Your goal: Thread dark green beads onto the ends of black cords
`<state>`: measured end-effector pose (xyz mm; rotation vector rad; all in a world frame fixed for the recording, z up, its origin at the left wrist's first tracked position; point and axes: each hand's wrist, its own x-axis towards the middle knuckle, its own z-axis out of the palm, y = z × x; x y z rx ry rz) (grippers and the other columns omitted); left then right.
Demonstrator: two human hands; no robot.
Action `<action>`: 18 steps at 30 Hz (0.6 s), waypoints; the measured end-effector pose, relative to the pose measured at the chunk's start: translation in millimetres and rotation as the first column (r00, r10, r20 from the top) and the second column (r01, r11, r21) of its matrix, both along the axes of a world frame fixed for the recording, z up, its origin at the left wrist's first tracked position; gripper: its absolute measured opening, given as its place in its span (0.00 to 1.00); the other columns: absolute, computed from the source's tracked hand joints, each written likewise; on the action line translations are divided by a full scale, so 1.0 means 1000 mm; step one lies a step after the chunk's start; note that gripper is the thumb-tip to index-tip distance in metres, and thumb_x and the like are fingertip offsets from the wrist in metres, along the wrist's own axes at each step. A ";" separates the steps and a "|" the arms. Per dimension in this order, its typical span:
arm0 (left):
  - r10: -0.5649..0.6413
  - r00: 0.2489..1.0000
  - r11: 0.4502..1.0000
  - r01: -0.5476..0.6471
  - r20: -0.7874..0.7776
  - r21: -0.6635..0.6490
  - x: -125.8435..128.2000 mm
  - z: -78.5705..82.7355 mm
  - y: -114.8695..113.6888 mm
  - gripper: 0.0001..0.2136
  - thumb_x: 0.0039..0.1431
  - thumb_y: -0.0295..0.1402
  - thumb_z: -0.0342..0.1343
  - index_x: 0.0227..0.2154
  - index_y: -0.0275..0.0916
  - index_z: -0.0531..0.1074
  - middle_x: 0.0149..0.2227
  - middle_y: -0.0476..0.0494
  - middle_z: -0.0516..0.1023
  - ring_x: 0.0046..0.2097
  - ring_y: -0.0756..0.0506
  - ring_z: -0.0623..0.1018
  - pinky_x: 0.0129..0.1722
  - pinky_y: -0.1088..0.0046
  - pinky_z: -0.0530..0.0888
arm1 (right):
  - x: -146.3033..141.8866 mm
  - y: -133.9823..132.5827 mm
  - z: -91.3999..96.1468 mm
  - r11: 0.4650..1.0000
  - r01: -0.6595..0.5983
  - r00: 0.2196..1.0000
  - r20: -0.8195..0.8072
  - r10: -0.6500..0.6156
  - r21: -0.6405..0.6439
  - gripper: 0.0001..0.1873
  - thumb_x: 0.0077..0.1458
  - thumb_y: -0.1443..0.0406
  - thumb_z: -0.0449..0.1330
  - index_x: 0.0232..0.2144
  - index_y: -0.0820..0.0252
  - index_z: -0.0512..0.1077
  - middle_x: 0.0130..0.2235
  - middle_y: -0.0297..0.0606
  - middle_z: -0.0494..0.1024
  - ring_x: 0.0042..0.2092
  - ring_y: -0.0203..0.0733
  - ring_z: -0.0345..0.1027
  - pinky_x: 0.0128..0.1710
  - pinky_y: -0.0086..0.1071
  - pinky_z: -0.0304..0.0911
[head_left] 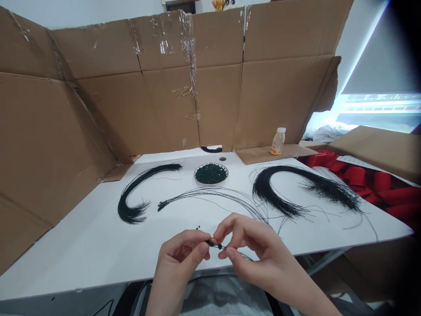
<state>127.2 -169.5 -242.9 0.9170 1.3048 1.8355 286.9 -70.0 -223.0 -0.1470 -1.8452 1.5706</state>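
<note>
Near the table's front edge, my left hand (187,254) pinches a small dark clump of beads (210,242) between thumb and fingers. Close to it on the right, my right hand (245,245) pinches a thin black cord (245,255) that trails off to the right under the palm. One round dark bead (219,246) shows on the cord between the two hands. Beyond the hands lies a loose bundle of beaded cords (204,193), its beaded ends at the left. A patterned bowl (211,183) farther back holds many small dark green beads (210,173).
Black cord bundles lie curved on the white table at the left (128,197) and the right (263,188). Tiny loose beads (198,227) sit just past my left hand. Cardboard walls (164,96) enclose the back and left. A small bottle (278,141) and red objects (362,175) are at right.
</note>
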 end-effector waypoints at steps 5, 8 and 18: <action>-0.057 0.998 0.997 0.057 0.008 0.045 -0.005 -0.003 0.002 0.03 0.53 0.38 0.73 0.30 0.47 0.86 0.29 0.47 0.85 0.29 0.52 0.76 0.32 0.82 0.75 | -0.003 -0.004 0.000 1.000 0.019 1.000 -0.020 -0.019 -0.019 0.11 0.58 0.75 0.59 0.27 0.59 0.64 0.43 0.39 0.77 0.44 0.39 0.74 0.43 0.32 0.73; -0.041 0.999 0.997 0.042 -0.008 0.059 -0.001 0.000 0.001 0.04 0.53 0.38 0.73 0.29 0.46 0.86 0.29 0.47 0.84 0.29 0.52 0.76 0.32 0.81 0.75 | -0.003 -0.005 0.000 0.999 0.041 0.999 -0.014 -0.041 0.016 0.11 0.57 0.76 0.59 0.27 0.59 0.64 0.44 0.38 0.77 0.44 0.40 0.73 0.43 0.33 0.74; 0.204 0.975 0.979 -0.204 -0.089 0.004 0.020 0.012 -0.003 0.06 0.51 0.37 0.72 0.29 0.42 0.84 0.27 0.48 0.82 0.30 0.48 0.78 0.33 0.77 0.77 | -0.004 -0.003 -0.004 0.995 0.073 0.997 -0.014 -0.073 0.060 0.11 0.57 0.76 0.58 0.28 0.58 0.64 0.45 0.38 0.75 0.45 0.40 0.72 0.44 0.33 0.73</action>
